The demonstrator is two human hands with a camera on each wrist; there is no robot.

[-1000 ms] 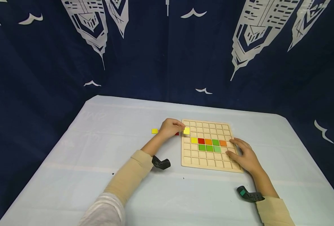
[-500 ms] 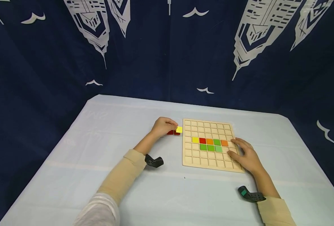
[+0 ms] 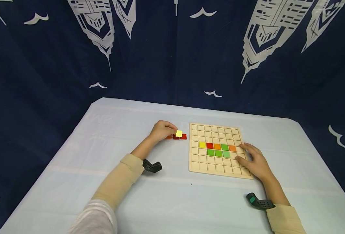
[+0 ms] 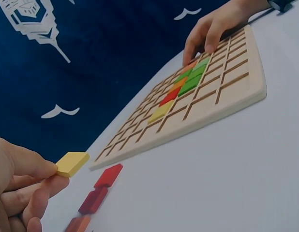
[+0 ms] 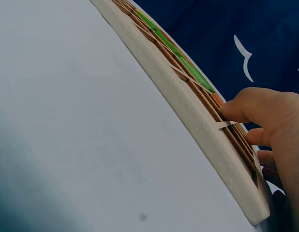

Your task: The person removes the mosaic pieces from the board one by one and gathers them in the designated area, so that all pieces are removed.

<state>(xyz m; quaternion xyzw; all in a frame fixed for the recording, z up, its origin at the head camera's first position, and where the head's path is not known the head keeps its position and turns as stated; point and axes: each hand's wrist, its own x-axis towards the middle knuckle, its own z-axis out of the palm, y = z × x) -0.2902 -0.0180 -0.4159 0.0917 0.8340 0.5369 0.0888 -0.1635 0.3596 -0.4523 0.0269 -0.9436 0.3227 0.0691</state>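
Observation:
Between thumb and fingertips, my left hand point(image 3: 162, 130) pinches a small yellow square tile point(image 4: 72, 164), raised over the table just left of the wooden grid board point(image 3: 198, 167). Below that hand lies a row of loose tiles: two red tiles point(image 4: 108, 175) and an orange tile point(image 4: 78, 224), partly covered by the hand in the head view. My right hand point(image 3: 255, 161) rests on the board's right side, fingers loosely spread, thumb point(image 5: 239, 107) on the grid. Set in the board are a row of yellow, red, orange and green tiles point(image 3: 217, 147) and a shorter green row point(image 3: 218, 153) beneath.
A white-covered table point(image 3: 172, 198) carries the board. Dark blue cloth point(image 3: 160, 65) with white printed shapes hangs behind it. A black wrist device point(image 3: 152, 166) sits at the left wrist, and another black device point(image 3: 260, 202) at the right.
The left hand has moved left with the yellow tile, from over the board's left edge to above the loose red tiles. The right hand has stayed on the board.

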